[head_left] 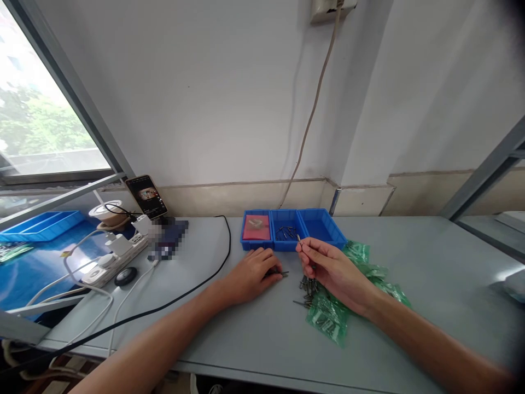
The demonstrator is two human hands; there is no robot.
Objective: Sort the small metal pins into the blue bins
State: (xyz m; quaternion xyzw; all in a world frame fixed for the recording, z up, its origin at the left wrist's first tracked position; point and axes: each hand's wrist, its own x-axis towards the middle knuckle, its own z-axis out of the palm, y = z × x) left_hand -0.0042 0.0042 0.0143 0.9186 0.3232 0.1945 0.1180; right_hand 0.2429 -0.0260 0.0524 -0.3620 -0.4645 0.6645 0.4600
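My left hand [255, 275] rests on the grey table, its fingers curled round small dark metal parts [284, 273] that stick out by the thumb. Just in front of the blue bins, my right hand [324, 264] pinches a small thin metal part [298, 238] between thumb and fingertips. Under and beside that hand lies a pile of metal parts [308, 290] with green plastic bags [328, 317]. The middle blue bin [286, 215] holds several dark metal pieces. A pink sheet [256, 232] with a small clear bag lies in the left bin. The right bin [320, 223] shows a bare bottom.
On the left are a power strip [118, 261] with plugs, a phone [146, 197], a lidded cup [109, 212] and a round black object [126, 276]. A black cable [180, 298] crosses the table [246, 350]. Another blue tray [49, 225] is at the far left.
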